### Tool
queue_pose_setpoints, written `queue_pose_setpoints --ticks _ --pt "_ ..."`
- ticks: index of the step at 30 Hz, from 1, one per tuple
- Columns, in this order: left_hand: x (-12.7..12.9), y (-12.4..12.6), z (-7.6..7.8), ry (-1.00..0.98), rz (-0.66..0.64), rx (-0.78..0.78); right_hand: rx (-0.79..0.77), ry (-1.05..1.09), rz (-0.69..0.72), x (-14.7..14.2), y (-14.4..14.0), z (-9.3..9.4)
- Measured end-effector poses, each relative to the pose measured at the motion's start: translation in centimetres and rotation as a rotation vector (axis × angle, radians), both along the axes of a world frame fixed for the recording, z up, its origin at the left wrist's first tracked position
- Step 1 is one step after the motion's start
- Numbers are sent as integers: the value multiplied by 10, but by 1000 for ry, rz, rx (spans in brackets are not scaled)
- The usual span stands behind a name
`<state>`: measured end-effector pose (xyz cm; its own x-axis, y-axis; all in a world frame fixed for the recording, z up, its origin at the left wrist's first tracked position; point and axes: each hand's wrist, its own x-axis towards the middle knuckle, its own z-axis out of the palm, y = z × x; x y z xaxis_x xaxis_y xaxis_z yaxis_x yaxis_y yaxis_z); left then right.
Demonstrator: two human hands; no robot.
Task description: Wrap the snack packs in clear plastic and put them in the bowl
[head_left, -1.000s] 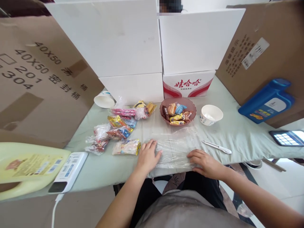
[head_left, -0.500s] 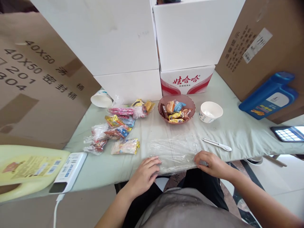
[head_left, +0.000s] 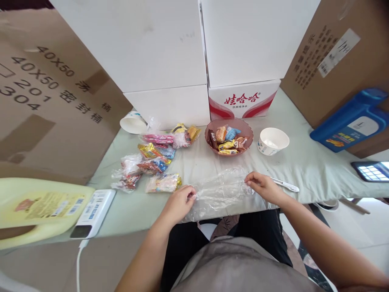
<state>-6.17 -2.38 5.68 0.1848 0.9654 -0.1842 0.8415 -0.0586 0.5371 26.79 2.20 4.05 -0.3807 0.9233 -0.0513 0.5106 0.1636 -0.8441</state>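
Big cardboard cartons (head_left: 54, 93) and white boxes (head_left: 170, 52) wall off the back and sides of the table (head_left: 304, 170), prob. as a screen, so the work stays in the strip near the front edge. Yellow jug (head_left: 36, 209) lies on its side at far left, blue jug (head_left: 352, 121) leans on a carton at right, both well apart from the hands. White power strip (head_left: 92, 213) sits just beside the yellow jug. Middle: clear plastic bag (head_left: 220, 190) lies flat & crumpled along the front edge, stretched betw. both hands. Left hand (head_left: 178, 202) pinches its left end w/ fingers closed on the film; right hand (head_left: 264, 186) pinches the right end the same way, seemingly to keep it taut. Behind: pink bowl (head_left: 228, 138) of wrapped candies, white paper cup (head_left: 272, 140) upright, another cup (head_left: 132, 122) tipped over, loose snack packets (head_left: 152, 162) at left. White pen (head_left: 284, 185) is just beside the right hand.
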Motion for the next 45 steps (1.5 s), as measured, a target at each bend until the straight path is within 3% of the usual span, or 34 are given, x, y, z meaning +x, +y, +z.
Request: queue_pose_setpoints --ticks 4,7,11,13,14,16,18,21,25,30,35,38,41,45 --pt "1 1 -6 136 196 -51 120 -79 -82 -26 20 -9" --pt "5 -2 -10 241 291 31 183 -246 -100 -42 30 -18" --pt "19 -10 -15 326 305 526 242 -494 -66 -53 31 -25" --pt "32 -14 -18 268 193 723 258 -548 -52 -54 30 -26" --pt "39 -16 -20 224 90 750 262 -561 -48 -54 29 -26" --pt "52 -18 -26 166 -136 696 265 -575 -45 -53 29 -26" --pt "62 -20 -32 179 -282 591 258 -578 -45 -52 29 -26" --pt "68 -25 -38 230 -318 488 244 -558 -57 -49 31 -26" --pt "59 -28 -33 205 -230 477 229 -529 -70 -46 33 -25" --pt "35 -5 -19 271 83 561 230 -530 -74 -47 33 -24" --pt "12 17 -8 267 56 345 223 -480 -70 -44 31 -21" --pt "1 15 -2 25 70 207 194 -427 -70 -39 31 -17" --pt "-6 10 1 -177 111 -43 180 -391 -92 -37 32 -14" --pt "-3 11 3 -33 151 -145 167 -462 -94 -42 35 -12"
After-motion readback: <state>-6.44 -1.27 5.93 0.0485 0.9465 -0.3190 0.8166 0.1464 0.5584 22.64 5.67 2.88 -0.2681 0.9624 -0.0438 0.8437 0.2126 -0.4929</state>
